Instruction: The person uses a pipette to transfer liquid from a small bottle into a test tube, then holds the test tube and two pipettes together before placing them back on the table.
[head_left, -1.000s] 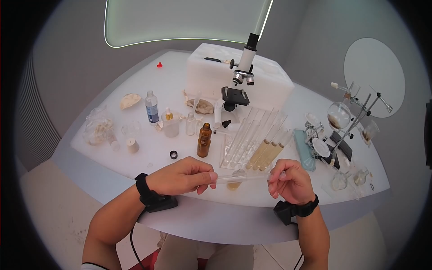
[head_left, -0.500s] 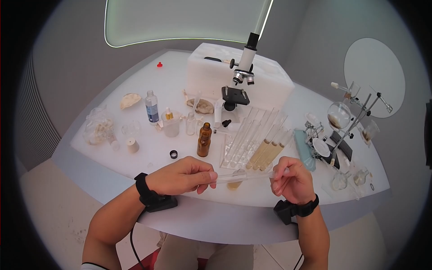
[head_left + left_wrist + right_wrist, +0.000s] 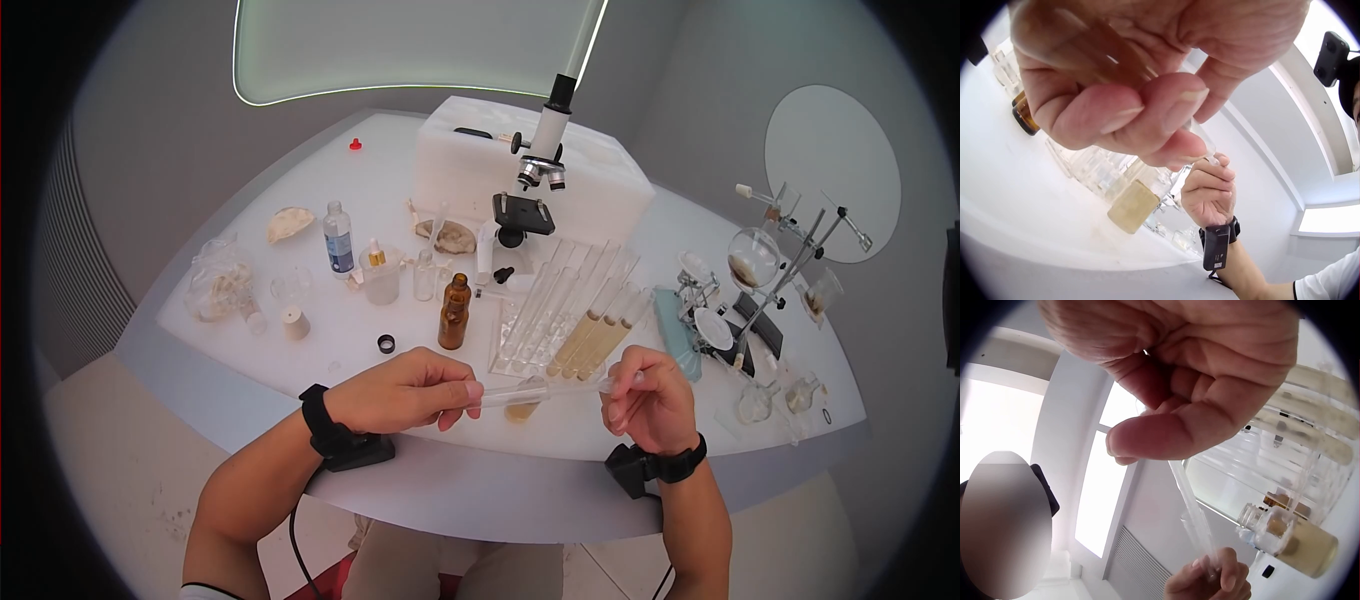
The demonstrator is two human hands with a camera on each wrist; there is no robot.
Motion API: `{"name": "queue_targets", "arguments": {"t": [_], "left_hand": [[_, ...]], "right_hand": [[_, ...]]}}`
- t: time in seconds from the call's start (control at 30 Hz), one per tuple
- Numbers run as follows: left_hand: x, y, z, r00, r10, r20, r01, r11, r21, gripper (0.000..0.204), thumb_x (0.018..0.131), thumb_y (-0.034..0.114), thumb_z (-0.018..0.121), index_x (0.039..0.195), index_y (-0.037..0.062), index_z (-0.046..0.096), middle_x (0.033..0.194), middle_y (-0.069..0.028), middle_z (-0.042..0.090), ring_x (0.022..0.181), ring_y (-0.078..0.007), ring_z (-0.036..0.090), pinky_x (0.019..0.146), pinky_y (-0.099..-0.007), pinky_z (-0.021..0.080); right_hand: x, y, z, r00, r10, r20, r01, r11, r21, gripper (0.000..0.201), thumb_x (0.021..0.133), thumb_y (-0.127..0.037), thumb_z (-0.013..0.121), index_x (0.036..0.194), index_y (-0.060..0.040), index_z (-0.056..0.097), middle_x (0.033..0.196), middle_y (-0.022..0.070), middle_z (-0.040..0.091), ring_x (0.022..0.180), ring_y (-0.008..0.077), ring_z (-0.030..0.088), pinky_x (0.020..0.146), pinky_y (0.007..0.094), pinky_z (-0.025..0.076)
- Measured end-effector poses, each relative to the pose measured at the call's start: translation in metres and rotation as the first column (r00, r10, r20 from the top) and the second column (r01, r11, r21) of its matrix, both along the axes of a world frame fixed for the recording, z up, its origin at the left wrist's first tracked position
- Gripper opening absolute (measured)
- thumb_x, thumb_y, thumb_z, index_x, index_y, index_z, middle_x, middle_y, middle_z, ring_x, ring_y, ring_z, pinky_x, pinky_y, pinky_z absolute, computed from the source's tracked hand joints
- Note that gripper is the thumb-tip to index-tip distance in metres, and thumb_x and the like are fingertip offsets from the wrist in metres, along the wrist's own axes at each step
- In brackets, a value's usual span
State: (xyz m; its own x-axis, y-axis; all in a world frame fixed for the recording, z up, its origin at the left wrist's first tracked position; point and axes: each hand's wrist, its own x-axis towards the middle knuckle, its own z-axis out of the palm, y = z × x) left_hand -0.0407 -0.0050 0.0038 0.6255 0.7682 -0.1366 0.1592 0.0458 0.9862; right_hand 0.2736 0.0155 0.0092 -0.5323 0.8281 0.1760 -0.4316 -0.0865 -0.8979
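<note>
My left hand [image 3: 405, 390] grips a clear test tube [image 3: 515, 397], held nearly level above the front of the table. Its mouth points toward my right hand [image 3: 652, 402], which pinches the end of a translucent plastic dropper [image 3: 1184, 481] between thumb and fingers. The dropper's thin stem runs toward my left hand and overlaps the tube in the right wrist view. Below the tube stands a small glass bottle [image 3: 1310, 547] of yellowish liquid. Just behind, several test tubes [image 3: 595, 345] lean in a clear rack, some holding cloudy yellowish liquid.
An uncapped brown bottle [image 3: 453, 315] and a black cap [image 3: 386, 344] are left of the rack. A microscope [image 3: 540, 165] stands before a white foam box [image 3: 450, 150]. On the right are a teal balance [image 3: 675, 335] and a stand with a round flask [image 3: 752, 258].
My right hand has risen slightly and moved a little to the right, its fingers shifting on the dropper. The left hand and the tube have stayed nearly still.
</note>
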Motion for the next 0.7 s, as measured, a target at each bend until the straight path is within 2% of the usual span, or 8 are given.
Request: {"name": "queue_targets", "arguments": {"t": [0.33, 0.4, 0.5, 0.7], "left_hand": [[0.0015, -0.0011, 0.0037, 0.999, -0.004, -0.043, 0.005, 1.000, 0.022, 0.035, 0.101, 0.033, 0.054, 0.092, 0.0036, 0.070, 0.062, 0.0055, 0.051, 0.057, -0.0029, 0.037, 0.054, -0.0218, 0.031], [0.0023, -0.0009, 0.0037, 0.999, -0.004, -0.041, 0.005, 1.000, 0.017, 0.034, 0.101, 0.033, 0.054, 0.093, 0.0034, 0.070, 0.063, 0.0055, 0.051, 0.057, -0.0030, 0.036, 0.054, -0.0218, 0.031], [0.0013, -0.0001, 0.0025, 0.999, -0.005, -0.031, 0.005, 1.000, 0.000, 0.034, 0.101, 0.032, 0.053, 0.094, 0.0031, 0.070, 0.063, 0.0053, 0.051, 0.056, -0.0030, 0.036, 0.053, -0.0217, 0.031], [0.0000, 0.0009, -0.0025, 1.000, -0.010, 0.022, 0.010, 1.000, -0.014, 0.034, 0.102, 0.030, 0.052, 0.097, 0.0018, 0.070, 0.064, 0.0032, 0.052, 0.055, -0.0035, 0.037, 0.052, -0.0211, 0.031]], "right_hand": [[-0.0063, -0.0016, -0.0015, 0.997, 0.043, 0.071, -0.045, 0.999, 0.020, 0.022, 0.088, -0.003, 0.043, 0.087, 0.0075, 0.062, 0.074, 0.0179, 0.066, 0.061, 0.0225, 0.066, 0.055, 0.0310, 0.055], [-0.0080, -0.0034, 0.0014, 0.990, 0.054, 0.132, -0.055, 0.999, -0.003, 0.023, 0.089, -0.004, 0.043, 0.091, 0.0081, 0.063, 0.077, 0.0177, 0.067, 0.064, 0.0221, 0.067, 0.057, 0.0308, 0.056], [-0.0081, -0.0034, 0.0015, 0.986, 0.100, 0.136, -0.098, 0.995, -0.020, 0.024, 0.089, -0.004, 0.044, 0.095, 0.0093, 0.063, 0.079, 0.0178, 0.067, 0.066, 0.0221, 0.067, 0.059, 0.0311, 0.056], [-0.0069, -0.0035, 0.0019, 0.987, 0.093, 0.128, -0.095, 0.995, 0.011, 0.026, 0.088, -0.003, 0.045, 0.102, 0.0094, 0.064, 0.080, 0.0182, 0.068, 0.069, 0.0222, 0.067, 0.062, 0.0316, 0.056]]}}
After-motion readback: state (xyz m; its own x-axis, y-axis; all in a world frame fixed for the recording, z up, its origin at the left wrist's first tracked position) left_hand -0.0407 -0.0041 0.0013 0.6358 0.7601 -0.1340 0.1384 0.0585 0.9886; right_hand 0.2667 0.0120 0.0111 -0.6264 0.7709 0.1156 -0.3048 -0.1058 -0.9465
